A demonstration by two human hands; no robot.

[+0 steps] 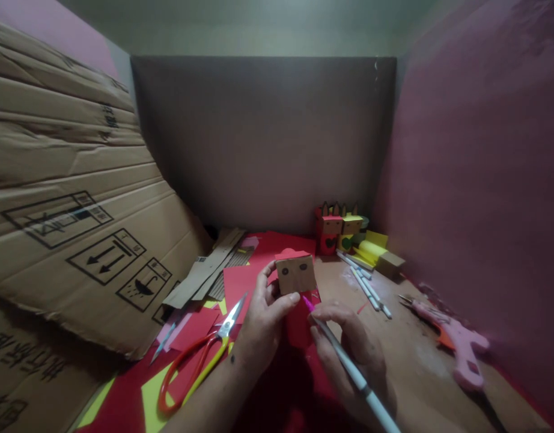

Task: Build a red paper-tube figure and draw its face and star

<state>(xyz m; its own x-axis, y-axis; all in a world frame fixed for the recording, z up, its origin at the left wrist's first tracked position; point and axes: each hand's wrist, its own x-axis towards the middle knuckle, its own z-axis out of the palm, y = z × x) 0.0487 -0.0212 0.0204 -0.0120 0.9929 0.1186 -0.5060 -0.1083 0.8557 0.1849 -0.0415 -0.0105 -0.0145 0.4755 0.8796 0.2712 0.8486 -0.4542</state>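
My left hand (265, 316) grips a small cardboard box head (296, 275) by its left side and lower edge, thumb in front. Two dark eyes are drawn on its front, and red paper covers its top. A red paper part (299, 325) extends below it. My right hand (349, 349) is closed around a white marker (356, 376), whose pink tip points up at the lower edge of the box head, a small gap away.
Scissors (225, 331) with red and yellow handles lie left, near cardboard strips (214, 267). Two box-headed figures (330, 234) stand at the back right. Several markers (365, 287) and a pink glue gun (461, 343) lie right. A large carton (79, 180) leans at left.
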